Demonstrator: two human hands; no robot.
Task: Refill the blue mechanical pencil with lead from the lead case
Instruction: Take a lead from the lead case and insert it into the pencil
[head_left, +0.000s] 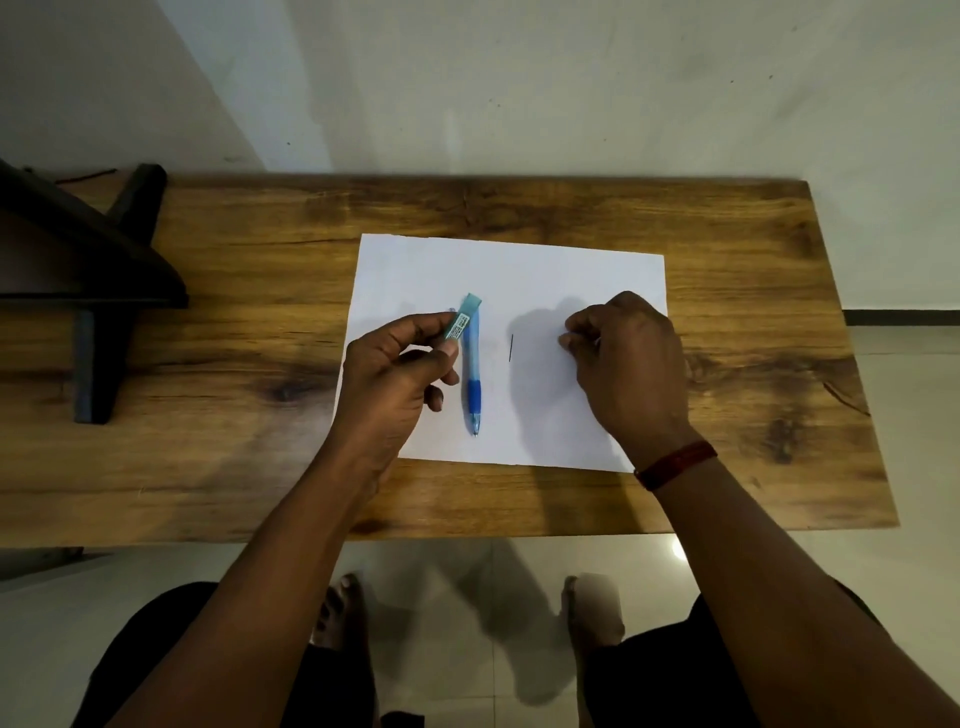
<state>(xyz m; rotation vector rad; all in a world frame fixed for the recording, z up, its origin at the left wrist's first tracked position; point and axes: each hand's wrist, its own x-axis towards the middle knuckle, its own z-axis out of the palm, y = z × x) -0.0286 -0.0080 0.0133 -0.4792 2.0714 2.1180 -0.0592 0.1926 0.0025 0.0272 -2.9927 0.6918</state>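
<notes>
Head view: I stand close by and see a person at a wooden table (727, 260), with a white paper (519, 270) in the middle of the frame.
Lead case: the little green-blue lead case (464, 319) is up off the paper, just left of the middle, and it tilts.
Left hand: the left hand (395, 379) pinches the case between the thumb and the first fingers. The other fingers curl under.
Blue pencil: the blue mechanical pencil (474, 382) lies flat on the paper, just right of the left hand. Its tip points to the bottom of the frame. The case hides its top end.
Lead: one thin dark lead (511, 348) lies on the paper between the two hands. No hand touches it.
Right hand: the right hand (628, 364) is right of the middle, low over the paper, its fingertips bunched close. I cannot tell if they hold something tiny.
Step now: I think the lead must go from the paper into the pencil.
Doing it well: put the case down first. Pick the lead up softly, since it likely snaps with a hard squeeze. Work over the paper, so a dropped lead is easy to spot.
</notes>
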